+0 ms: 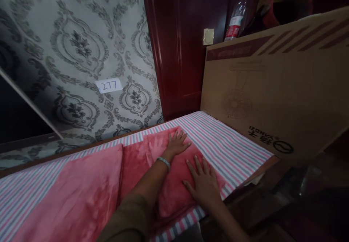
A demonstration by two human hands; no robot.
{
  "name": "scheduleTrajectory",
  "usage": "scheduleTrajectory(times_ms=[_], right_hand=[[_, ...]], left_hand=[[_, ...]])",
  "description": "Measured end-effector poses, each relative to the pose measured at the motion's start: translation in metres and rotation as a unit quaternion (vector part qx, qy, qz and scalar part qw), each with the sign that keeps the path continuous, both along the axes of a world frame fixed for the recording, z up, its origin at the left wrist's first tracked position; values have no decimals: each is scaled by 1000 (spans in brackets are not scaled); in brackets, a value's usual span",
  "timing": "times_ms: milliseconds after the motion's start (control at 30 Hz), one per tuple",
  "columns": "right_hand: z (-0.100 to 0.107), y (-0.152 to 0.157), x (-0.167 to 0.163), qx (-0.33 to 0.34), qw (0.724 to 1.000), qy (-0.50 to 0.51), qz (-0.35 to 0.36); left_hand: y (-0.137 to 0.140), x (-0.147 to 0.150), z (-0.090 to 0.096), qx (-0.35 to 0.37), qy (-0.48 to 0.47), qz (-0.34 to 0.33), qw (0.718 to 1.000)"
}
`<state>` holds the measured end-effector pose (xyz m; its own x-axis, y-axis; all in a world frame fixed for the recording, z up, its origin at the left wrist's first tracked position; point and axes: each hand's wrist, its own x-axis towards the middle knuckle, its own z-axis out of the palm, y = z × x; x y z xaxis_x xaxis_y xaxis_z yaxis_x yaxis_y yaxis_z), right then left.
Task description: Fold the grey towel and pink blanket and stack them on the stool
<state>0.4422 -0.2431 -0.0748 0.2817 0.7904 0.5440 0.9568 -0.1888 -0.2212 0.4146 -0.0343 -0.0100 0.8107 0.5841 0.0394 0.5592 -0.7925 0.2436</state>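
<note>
A pink-red plush blanket (pixel 174 194) lies partly folded on a striped sheet (pixel 218 136). Its right end is doubled over into a layered flap, while a wide flat panel stretches toward the left. My left hand (pixel 176 144), with a beaded bracelet at the wrist, rests palm down on the far part of the flap, fingers spread. Nearer to me, my right hand (pixel 205 183) lies flat on the flap's right side with its fingers apart. Neither hand grasps the fabric. My left forearm hides some of the middle of the blanket.
A large cardboard box (pixel 267 89) stands along the right, with a red-capped plastic bottle (pixel 236 18) beyond its top edge. Behind the sheet are a dark red door (pixel 182 45) and a patterned wall (pixel 81 49) bearing a paper label (pixel 109 85) marked 277.
</note>
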Motion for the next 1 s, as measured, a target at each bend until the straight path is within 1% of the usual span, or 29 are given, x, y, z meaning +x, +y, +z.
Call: scheduleTrajectory(times_ms=[67, 133, 200, 267, 333, 433, 467, 533, 633, 700, 767, 800, 867, 933, 1000], right_hand=[[-2, -1, 1, 6, 1000, -4, 3], [-4, -2, 2, 10, 1000, -14, 0], [-5, -2, 1, 6, 1000, -26, -4], [-5, -2, 0, -13, 999, -34, -16], [-2, -3, -1, -42, 998, -38, -31], [3, -4, -4, -85, 994, -44, -49], [5, -5, -4, -96, 993, -48, -51], [7, -6, -4, -112, 991, -55, -54], [9, -8, -3, -123, 988, -69, -61], [9, -10, -2, -125, 987, -78, -63], [10, -11, -2, -127, 986, -86, -59], [10, -12, -2, -128, 986, -89, -56], [10, -13, -2, -128, 986, -90, -51], [9, -13, -1, -125, 987, -88, -47], [6, -13, 1, -120, 988, -83, -45]], left_hand=[[-1, -2, -3, -4, -2, -6, 1000], [-3, -3, -1, -8, -1, -9, 1000], [-5, -4, 5, -18, 9, -14, 1000], [-4, -10, 13, -28, 32, -12, 999], [-1, -23, 19, -12, 49, 18, 999], [7, -53, 18, 36, 39, 110, 992], [9, -63, 16, 36, 37, 134, 990], [14, -77, 12, 7, 47, 157, 986], [17, -83, 16, -42, 60, 145, 987], [18, -85, 26, -65, 58, 121, 989], [16, -94, 39, -79, 47, 91, 992], [14, -103, 45, -79, 38, 80, 993], [6, -130, 53, -62, 19, 77, 995], [-6, -168, 58, -36, 6, 96, 995], [-22, -212, 58, -12, 6, 128, 992]])
